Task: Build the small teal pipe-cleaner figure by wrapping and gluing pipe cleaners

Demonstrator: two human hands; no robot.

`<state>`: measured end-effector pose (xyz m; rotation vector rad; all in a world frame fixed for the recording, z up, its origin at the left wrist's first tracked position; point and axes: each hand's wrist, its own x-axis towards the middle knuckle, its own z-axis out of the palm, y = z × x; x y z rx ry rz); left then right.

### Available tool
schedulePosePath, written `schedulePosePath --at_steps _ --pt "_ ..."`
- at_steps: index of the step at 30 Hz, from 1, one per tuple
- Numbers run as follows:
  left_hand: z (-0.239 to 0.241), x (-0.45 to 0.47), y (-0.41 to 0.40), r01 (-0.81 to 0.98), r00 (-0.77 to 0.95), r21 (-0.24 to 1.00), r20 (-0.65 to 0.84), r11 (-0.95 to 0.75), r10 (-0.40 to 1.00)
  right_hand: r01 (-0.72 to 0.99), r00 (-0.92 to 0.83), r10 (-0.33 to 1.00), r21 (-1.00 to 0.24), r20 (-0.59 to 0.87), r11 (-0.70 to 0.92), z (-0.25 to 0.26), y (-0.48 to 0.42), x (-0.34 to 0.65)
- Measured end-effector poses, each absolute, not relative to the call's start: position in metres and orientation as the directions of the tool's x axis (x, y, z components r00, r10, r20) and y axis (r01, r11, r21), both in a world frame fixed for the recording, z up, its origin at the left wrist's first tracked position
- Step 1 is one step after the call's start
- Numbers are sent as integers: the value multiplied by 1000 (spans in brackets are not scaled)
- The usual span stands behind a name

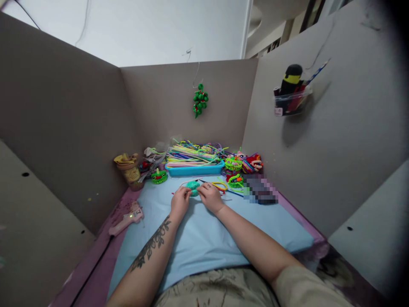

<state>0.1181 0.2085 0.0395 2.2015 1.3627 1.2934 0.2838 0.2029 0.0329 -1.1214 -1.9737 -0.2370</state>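
Note:
Both my hands meet over the middle of the blue sheet, at a fuzzy teal pipe-cleaner piece. My left hand pinches its left lower side. From the right, my right hand grips the same piece, with the fingers bent around its edge. The fingertips cover part of the teal piece, so its full shape is hidden. Just right of my right hand lie yellow-handled scissors, partly behind the hand. A thin red stem shows at each side of the hands.
A blue tray of many coloured pipe cleaners stands at the back. Beside it are green frog-like pieces and other fuzzy figures. A pink glue gun lies left, a cup behind it. A blurred phone-like object lies right. Grey panels enclose three sides.

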Motion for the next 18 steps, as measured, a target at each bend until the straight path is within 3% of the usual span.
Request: schedulePosePath --at_steps 18 --pt "31 118 223 405 174 786 437 -468 883 786 -266 637 -219 724 578 35 202 284"
